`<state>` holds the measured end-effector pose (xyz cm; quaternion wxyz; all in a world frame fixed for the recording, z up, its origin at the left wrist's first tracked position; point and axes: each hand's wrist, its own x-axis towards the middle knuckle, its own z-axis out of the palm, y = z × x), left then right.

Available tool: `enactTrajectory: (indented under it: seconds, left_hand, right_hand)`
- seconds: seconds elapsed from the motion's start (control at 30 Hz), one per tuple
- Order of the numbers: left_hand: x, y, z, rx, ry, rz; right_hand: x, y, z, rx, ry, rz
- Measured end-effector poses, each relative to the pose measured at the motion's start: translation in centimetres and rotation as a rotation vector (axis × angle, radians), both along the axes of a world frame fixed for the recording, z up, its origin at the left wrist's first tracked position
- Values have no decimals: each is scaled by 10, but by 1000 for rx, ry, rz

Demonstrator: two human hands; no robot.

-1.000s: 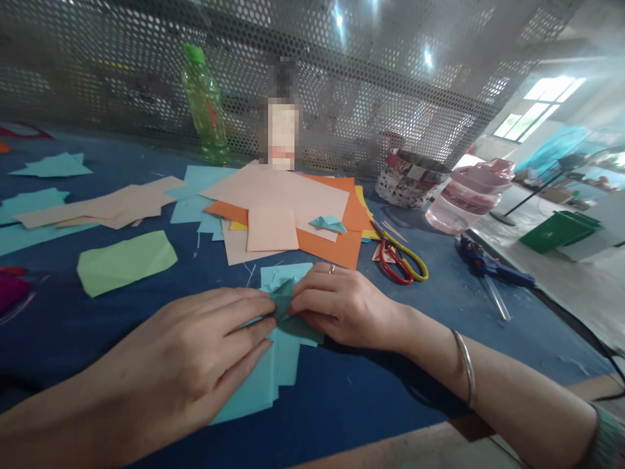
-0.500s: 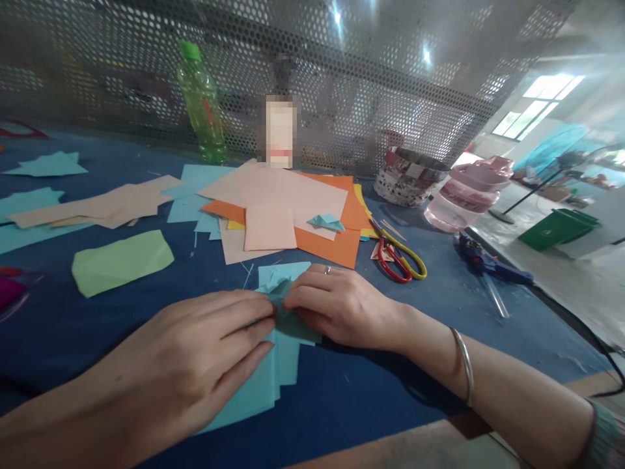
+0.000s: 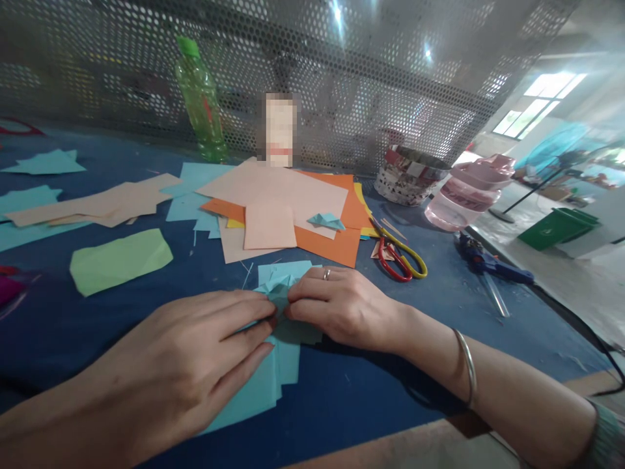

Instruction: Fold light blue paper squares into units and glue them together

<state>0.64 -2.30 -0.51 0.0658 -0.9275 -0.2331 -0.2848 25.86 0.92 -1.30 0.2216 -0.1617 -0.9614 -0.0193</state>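
Observation:
A small, partly folded teal paper piece [image 3: 279, 291] lies on a stack of light blue paper sheets [image 3: 266, 384] on the blue table [image 3: 366, 404]. My left hand [image 3: 190, 358] rests palm down on the sheets, its fingertips pinched on the folded piece's left side. From the right, my right hand [image 3: 342, 305], with a ring and a bangle on the wrist, has its fingers curled and pressed on the same piece. Both hands meet at the fold.
Peach, orange and blue paper sheets [image 3: 288, 208] lie behind, with a small folded blue figure [image 3: 326, 221] on top. A green sheet [image 3: 120, 259] lies left. Scissors [image 3: 400, 257], a glue gun [image 3: 488, 266], a pink container [image 3: 463, 195], a paper basket [image 3: 407, 177] and a green bottle [image 3: 200, 104] stand along the perforated metal screen.
Both hands stay on the folded piece; my right hand's fingers have shifted slightly on it. The view has barely moved.

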Motion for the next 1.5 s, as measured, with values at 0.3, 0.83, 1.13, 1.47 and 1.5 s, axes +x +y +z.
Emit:
enactTrajectory:
  seconds: [0.3,0.83,1.13,1.47,1.5]
  left_hand:
    - [-5,4,2,66,60,-70]
    - [-3,2,2,-93,89,-19]
    - [-5,1,0,-106,98,-21]
    - [0,1,4,-100,57,-10]
    - [0,1,4,-100,46,-11]
  right_hand:
    - [0,0,-1,4,19,21]
    - [0,-4,-2,105,-33,-10]
    - [-2,-8,-2,213,-17,-86]
    - [-4,-10,-4,109,26,-18]
    - [-4,-10,-4,124,30,-41]
